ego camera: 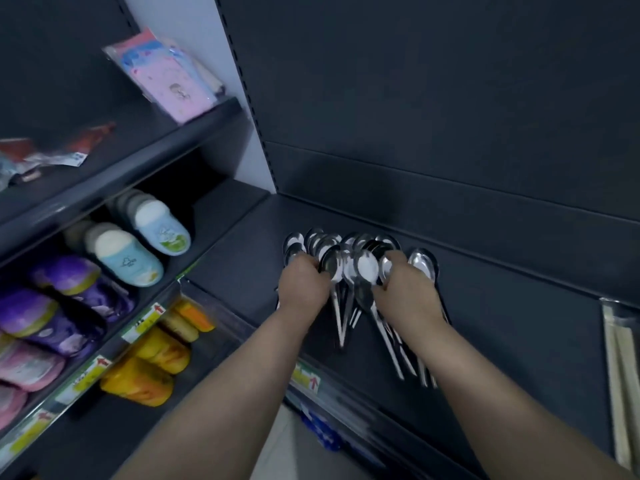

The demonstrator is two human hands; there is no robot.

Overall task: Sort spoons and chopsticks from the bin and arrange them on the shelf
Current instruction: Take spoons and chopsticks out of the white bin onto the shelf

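Several shiny metal spoons point(366, 265) lie in a bunch on the dark shelf point(502, 327), bowls toward the back panel and handles toward me. My left hand point(302, 281) grips the left side of the bunch with curled fingers. My right hand point(408, 289) holds the right side, fingers curled round spoon necks. One more spoon point(423, 260) lies just right of my right hand. Pale packaged chopsticks point(621, 368) lie at the shelf's right edge. The bin is out of view.
The adjoining shelf unit on the left holds blue slippers point(142, 251), purple slippers point(62, 306) and yellow ones point(152, 368) below. A pink packet point(169, 77) leans on the upper shelf. Price labels point(306, 377) line the shelf's front edge.
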